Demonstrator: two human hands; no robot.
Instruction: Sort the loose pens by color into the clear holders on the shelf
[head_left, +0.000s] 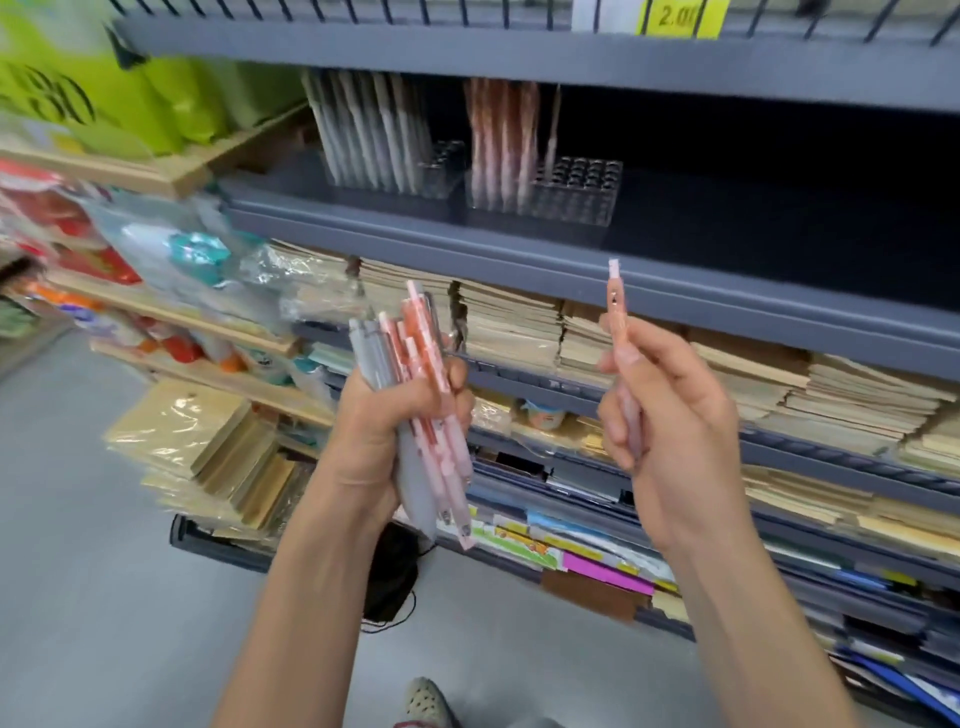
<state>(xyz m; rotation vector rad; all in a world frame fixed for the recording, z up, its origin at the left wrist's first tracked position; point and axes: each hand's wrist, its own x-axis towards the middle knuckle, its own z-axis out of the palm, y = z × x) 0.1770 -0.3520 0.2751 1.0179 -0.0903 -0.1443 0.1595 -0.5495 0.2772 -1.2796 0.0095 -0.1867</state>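
Fingertips (612, 423) of the right hand (670, 415) pinch a single orange pen (617, 306), clip end up and raised toward the shelf, apparently singled out for the holder of its own colour. The left hand (384, 431) wraps tight round a bundle of pens (415, 374), grey and orange mixed. They are held upright and fanned, seemingly so each colour can be read and drawn in turn.

On the grey shelf (519, 249) above stand two clear holders, side by side and blurred. The left holder (441, 171) carries pale grey pens and the right holder (582, 192) orange ones, with free holes toward the right of each. The upper shelf (519, 57) overhangs both, so a pen probably has to enter low, past those already standing. Stacked notebooks (509, 322) fill the tier below.
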